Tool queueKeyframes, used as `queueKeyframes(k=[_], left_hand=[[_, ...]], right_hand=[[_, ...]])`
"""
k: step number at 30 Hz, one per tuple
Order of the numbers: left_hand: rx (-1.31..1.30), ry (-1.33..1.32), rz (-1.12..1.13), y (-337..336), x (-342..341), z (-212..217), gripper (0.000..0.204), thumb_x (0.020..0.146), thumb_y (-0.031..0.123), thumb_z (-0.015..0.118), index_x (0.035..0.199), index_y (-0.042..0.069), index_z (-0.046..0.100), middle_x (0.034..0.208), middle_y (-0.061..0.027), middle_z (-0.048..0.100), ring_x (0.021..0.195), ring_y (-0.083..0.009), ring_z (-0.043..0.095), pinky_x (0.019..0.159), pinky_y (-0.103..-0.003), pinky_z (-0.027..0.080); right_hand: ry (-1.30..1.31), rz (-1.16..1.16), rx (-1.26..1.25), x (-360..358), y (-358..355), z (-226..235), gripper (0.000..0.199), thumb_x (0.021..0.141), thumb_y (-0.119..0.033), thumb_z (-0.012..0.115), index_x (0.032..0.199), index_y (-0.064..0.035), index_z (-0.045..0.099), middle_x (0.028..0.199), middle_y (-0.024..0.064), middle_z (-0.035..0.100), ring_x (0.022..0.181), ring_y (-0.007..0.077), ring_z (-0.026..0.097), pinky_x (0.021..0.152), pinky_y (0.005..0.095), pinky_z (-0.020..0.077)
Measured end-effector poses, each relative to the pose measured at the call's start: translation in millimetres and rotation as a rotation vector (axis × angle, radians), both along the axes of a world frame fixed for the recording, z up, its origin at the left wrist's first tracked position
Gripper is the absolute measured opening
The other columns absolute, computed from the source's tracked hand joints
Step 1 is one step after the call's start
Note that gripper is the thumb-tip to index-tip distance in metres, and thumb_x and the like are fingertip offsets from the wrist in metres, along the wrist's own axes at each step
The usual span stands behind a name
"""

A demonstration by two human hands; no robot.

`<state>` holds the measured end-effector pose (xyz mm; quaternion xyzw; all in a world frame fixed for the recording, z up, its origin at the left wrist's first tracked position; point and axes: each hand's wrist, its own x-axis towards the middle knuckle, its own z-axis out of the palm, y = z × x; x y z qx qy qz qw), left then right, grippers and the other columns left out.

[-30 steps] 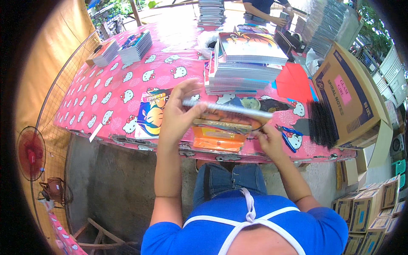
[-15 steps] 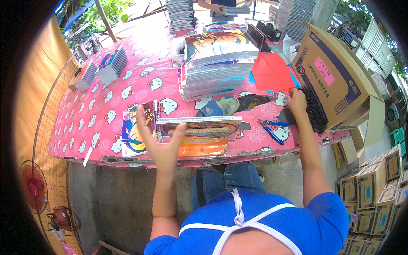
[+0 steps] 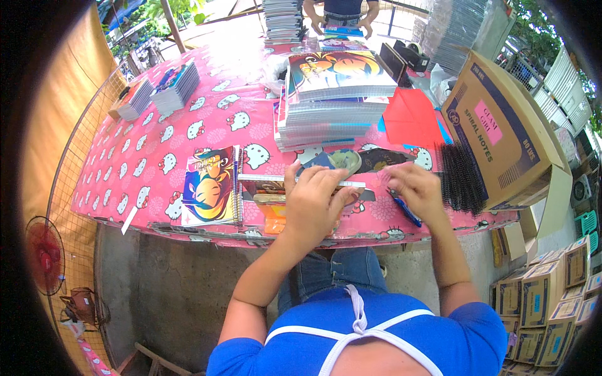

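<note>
My left hand (image 3: 315,203) lies over the top edge of an unbound notebook (image 3: 258,179), which stands punched edge up in a low wooden holder (image 3: 268,198) at the table's front edge. Its fingers bend over that edge, with the thumb on the near side. To the right, my right hand (image 3: 415,189) is closed in a pinch above blue-handled pliers (image 3: 409,212); what it holds, if anything, is too small to make out. Farther right lies a bundle of black spiral coils (image 3: 462,178). Left of the holder are spiral notebooks (image 3: 212,188) with a colourful cartoon cover.
Behind the holder rises a tall stack of notebooks (image 3: 335,119). Red sheets (image 3: 412,119) lie beside it, near a large cardboard box (image 3: 501,131) at the right edge. Smaller notebook stacks (image 3: 175,89) stand far left. Across the table is another person (image 3: 342,9).
My left hand has come down from the air onto the notebook's top edge. My right hand has moved left from the black coils to above the pliers, its fingers now pinched.
</note>
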<state>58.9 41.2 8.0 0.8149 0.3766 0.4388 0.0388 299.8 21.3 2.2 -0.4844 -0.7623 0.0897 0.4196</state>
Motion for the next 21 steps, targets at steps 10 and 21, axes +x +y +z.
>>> queueKeyframes(k=[10,21], left_hand=[[0.049,-0.147,-0.054,4,-1,-3,0.013,0.074,0.02,0.073,0.082,0.01,0.071,0.08,-0.0015,0.065,0.079,-0.018,0.059,0.093,-0.042,0.034],[0.042,-0.162,-0.029,2,1,-4,0.016,0.075,0.018,0.074,0.087,0.009,0.072,0.08,-0.0036,0.067,0.077,-0.0172,0.062,0.095,-0.039,0.032]], right_hand=[[0.188,0.09,-0.065,-37,0,21,0.022,0.069,-0.004,0.075,0.09,-0.0033,0.069,0.088,0.0059,0.061,0.08,0.0155,0.059,0.07,0.0265,0.0473],[0.147,0.19,-0.398,-29,9,38,0.014,0.073,-0.006,0.072,0.085,-0.003,0.066,0.086,0.0054,0.06,0.079,0.0148,0.057,0.069,0.0281,0.0454]])
